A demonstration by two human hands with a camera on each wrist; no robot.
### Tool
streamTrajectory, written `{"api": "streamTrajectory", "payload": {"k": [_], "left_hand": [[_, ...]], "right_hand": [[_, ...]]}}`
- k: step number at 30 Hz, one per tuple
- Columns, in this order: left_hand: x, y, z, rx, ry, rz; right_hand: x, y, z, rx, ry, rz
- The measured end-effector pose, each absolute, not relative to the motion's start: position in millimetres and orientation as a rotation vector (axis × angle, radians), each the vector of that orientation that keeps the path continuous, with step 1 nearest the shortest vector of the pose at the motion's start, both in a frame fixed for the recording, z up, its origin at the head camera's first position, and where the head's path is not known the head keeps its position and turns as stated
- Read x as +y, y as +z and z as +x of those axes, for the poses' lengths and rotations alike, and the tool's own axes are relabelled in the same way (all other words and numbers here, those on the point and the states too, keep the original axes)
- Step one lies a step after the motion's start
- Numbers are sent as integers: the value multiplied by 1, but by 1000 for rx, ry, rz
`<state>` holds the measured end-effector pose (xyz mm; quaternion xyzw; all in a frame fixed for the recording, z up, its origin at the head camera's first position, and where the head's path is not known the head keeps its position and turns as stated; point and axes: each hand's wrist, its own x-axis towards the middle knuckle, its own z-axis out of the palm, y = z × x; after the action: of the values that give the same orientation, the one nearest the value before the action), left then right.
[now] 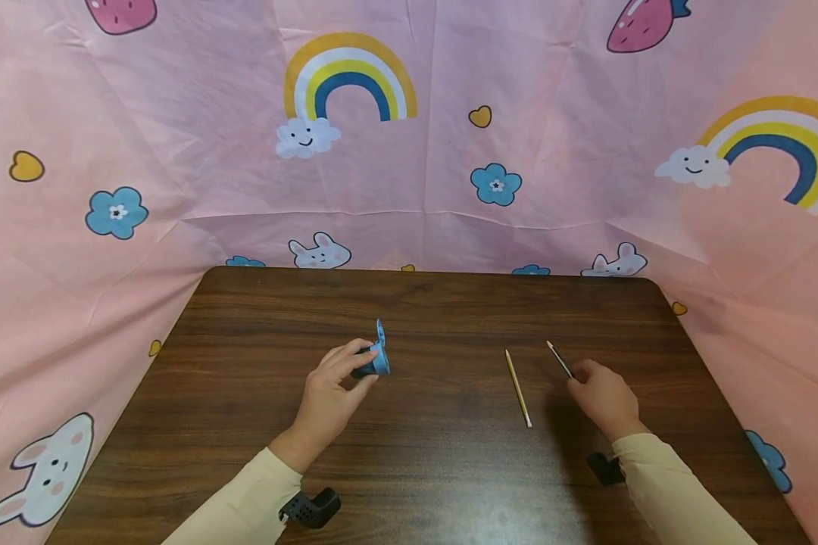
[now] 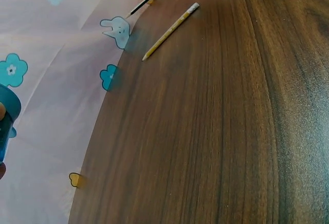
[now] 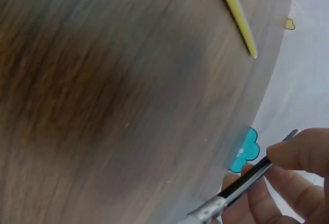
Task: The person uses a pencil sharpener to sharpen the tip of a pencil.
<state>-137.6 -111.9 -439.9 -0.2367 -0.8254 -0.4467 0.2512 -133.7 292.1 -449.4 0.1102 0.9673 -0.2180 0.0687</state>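
Note:
My left hand (image 1: 327, 397) grips a small blue container (image 1: 380, 360) between thumb and fingers, above the left-middle of the table. The container lies tilted on its side, with its hinged lid standing open; its inside is hidden. At the left edge of the left wrist view only part of the container (image 2: 7, 106) shows. My right hand (image 1: 607, 397) pinches a dark pencil (image 1: 560, 359), its pointed end directed away from me. The pencil's near end (image 3: 211, 208) is silvery in the right wrist view. Left of that hand a yellow pencil (image 1: 518, 387) lies on the table, point away from me.
The dark wood-grain table (image 1: 436, 310) has rounded far corners. Behind and beside it hangs a pink cloth (image 1: 436, 76) printed with rainbows, rabbits and flowers. A black wrist device (image 1: 311, 509) sits at the left cuff, and another black device (image 1: 605, 468) at the right cuff.

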Motion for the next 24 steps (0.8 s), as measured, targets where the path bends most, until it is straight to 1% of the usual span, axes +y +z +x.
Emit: {"api": "streamTrajectory", "payload": {"k": [15,24], "left_hand": [[-117,-431,-137,-2220,-1220,-651],[-114,-434,-131,-2240,-1217,-657]], "right_hand": [[256,-437,-139,3129,-718,8],[238,-433,-126,3239,-666,-178]]}}
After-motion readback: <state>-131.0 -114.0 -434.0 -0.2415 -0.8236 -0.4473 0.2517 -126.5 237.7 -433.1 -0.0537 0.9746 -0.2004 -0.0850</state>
